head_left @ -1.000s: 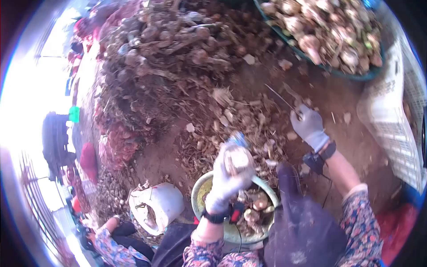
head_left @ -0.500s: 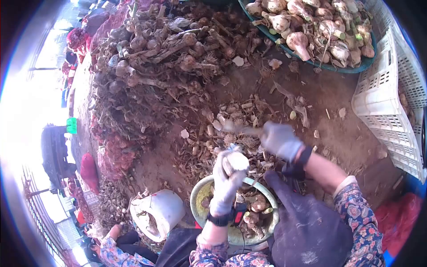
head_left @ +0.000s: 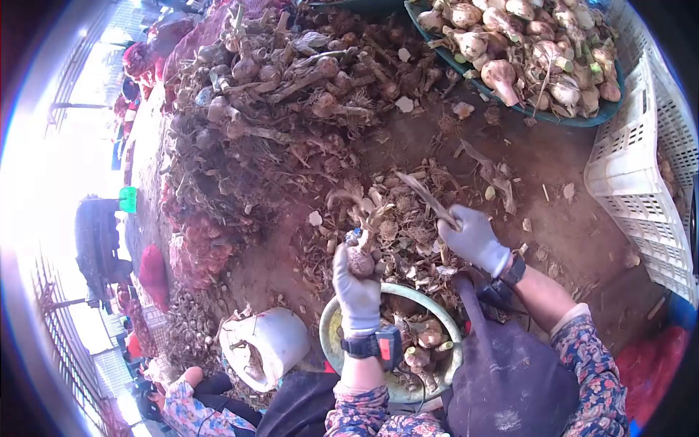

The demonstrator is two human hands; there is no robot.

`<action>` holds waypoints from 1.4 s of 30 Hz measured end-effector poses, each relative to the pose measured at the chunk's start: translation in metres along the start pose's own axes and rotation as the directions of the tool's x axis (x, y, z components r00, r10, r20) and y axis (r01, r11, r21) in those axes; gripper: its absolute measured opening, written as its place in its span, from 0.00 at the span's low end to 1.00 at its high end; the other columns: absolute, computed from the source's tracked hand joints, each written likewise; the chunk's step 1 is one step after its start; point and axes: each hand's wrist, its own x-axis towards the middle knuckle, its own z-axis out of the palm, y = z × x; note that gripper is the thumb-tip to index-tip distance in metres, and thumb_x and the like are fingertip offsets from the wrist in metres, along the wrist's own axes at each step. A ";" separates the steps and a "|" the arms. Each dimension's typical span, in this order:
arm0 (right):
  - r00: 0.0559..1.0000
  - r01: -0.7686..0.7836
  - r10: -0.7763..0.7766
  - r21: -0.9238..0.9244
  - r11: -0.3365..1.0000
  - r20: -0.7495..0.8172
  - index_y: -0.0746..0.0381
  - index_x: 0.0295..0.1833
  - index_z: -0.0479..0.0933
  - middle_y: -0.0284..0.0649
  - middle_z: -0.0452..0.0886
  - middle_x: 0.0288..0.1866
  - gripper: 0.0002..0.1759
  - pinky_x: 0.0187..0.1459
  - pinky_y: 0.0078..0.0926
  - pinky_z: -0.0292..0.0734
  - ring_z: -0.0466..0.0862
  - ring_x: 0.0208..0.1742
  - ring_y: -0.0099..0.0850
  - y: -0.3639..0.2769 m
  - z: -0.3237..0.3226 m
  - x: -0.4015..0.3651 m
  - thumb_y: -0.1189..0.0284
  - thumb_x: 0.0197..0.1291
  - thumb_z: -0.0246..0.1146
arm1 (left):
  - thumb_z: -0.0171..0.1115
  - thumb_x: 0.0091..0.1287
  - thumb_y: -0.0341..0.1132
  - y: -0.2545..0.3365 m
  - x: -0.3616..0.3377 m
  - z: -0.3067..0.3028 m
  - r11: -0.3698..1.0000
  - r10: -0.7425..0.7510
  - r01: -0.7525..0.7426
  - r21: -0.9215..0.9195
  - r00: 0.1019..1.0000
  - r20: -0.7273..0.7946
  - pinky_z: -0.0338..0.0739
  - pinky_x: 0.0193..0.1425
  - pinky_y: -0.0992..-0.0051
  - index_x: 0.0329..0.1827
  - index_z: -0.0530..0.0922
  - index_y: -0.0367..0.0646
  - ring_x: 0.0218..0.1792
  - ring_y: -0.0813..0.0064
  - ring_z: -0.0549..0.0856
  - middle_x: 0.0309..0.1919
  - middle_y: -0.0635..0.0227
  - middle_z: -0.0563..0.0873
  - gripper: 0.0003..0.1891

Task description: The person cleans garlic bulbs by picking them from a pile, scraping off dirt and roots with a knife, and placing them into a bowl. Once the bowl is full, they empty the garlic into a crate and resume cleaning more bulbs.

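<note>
Left gloved hand upright above the round green basin, fingers closed around a brownish garlic bulb. Right gloved hand angled inward, fingers gripping a thin blade.

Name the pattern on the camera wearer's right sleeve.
The right sleeve has a floral print, pinkish flowers on blue, seen best in the head view.

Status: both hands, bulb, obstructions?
Left hand gripping garlic bulb. Right hand holding bladed tool, apart from bulb. Trimmings litter the ground; nothing visibly blocking between tool and bulb.
</note>
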 end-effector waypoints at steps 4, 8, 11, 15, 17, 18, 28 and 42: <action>0.867 0.442 -0.348 0.225 0.869 -0.358 0.60 0.31 0.74 0.41 0.75 0.18 0.07 0.21 0.29 0.69 0.78 0.18 0.37 -0.077 -0.027 0.013 0.72 0.56 0.65 | 0.52 0.71 0.44 -0.025 0.011 0.009 0.985 0.126 -0.119 0.129 0.991 -0.053 0.71 0.29 0.80 0.48 0.77 0.50 0.33 0.74 0.81 0.39 0.69 0.85 0.12; 0.917 0.141 -0.076 -0.139 0.980 0.392 0.62 0.37 0.78 0.53 0.82 0.34 0.19 0.40 0.46 0.76 0.83 0.38 0.50 -0.010 0.028 0.012 0.55 0.57 0.59 | 0.51 0.71 0.42 0.001 -0.019 0.049 0.984 0.087 -0.081 0.160 0.996 -0.029 0.71 0.30 0.82 0.47 0.77 0.43 0.31 0.82 0.79 0.32 0.74 0.82 0.13; 0.896 -0.195 0.259 -0.205 0.959 0.361 0.59 0.39 0.82 0.50 0.84 0.37 0.18 0.45 0.43 0.77 0.84 0.41 0.48 0.033 0.011 -0.022 0.56 0.56 0.57 | 0.61 0.65 0.48 0.050 -0.055 0.036 0.737 -0.267 -0.065 0.673 0.887 0.378 0.75 0.48 0.76 0.46 0.77 0.38 0.41 0.77 0.82 0.40 0.68 0.84 0.20; 0.918 -0.188 0.274 -0.291 0.938 0.288 0.59 0.39 0.81 0.51 0.83 0.36 0.16 0.45 0.42 0.78 0.83 0.41 0.49 0.053 -0.001 -0.027 0.58 0.54 0.60 | 0.73 0.55 0.40 0.072 -0.001 -0.004 -0.013 -0.314 -0.638 0.770 0.733 0.603 0.72 0.62 0.67 0.62 0.71 0.36 0.55 0.68 0.80 0.56 0.59 0.79 0.33; 0.930 -0.150 0.229 -0.273 0.950 0.286 0.59 0.39 0.81 0.52 0.83 0.37 0.17 0.45 0.43 0.77 0.83 0.41 0.50 0.051 -0.001 -0.021 0.58 0.53 0.60 | 0.73 0.54 0.42 0.073 0.068 0.007 0.034 0.110 -0.407 0.913 0.909 0.401 0.77 0.56 0.68 0.62 0.69 0.34 0.51 0.60 0.83 0.54 0.55 0.81 0.36; 0.936 -0.138 0.212 -0.263 0.955 0.281 0.59 0.39 0.81 0.52 0.83 0.37 0.17 0.45 0.43 0.77 0.82 0.41 0.50 0.049 0.000 -0.018 0.58 0.53 0.61 | 0.73 0.54 0.43 0.065 0.126 -0.002 0.415 0.192 -0.298 0.860 0.952 0.237 0.74 0.58 0.68 0.63 0.67 0.31 0.51 0.61 0.81 0.55 0.53 0.80 0.38; 0.927 -0.220 0.272 -0.213 0.952 0.258 0.61 0.36 0.81 0.52 0.83 0.35 0.16 0.41 0.41 0.77 0.82 0.39 0.51 0.057 -0.011 -0.020 0.59 0.51 0.65 | 0.67 0.54 0.34 0.021 0.253 0.058 0.674 0.444 -0.271 0.687 0.892 -0.083 0.73 0.45 0.74 0.49 0.74 0.38 0.39 0.71 0.81 0.36 0.64 0.81 0.20; 0.907 0.420 -0.419 0.183 0.889 -0.046 0.60 0.32 0.72 0.48 0.81 0.29 0.12 0.27 0.36 0.73 0.84 0.30 0.44 -0.078 -0.005 0.019 0.66 0.54 0.67 | 0.53 0.58 0.40 -0.012 0.013 0.003 0.991 -0.065 0.080 -0.107 0.989 0.131 0.70 0.29 0.77 0.48 0.77 0.44 0.32 0.70 0.78 0.37 0.67 0.81 0.17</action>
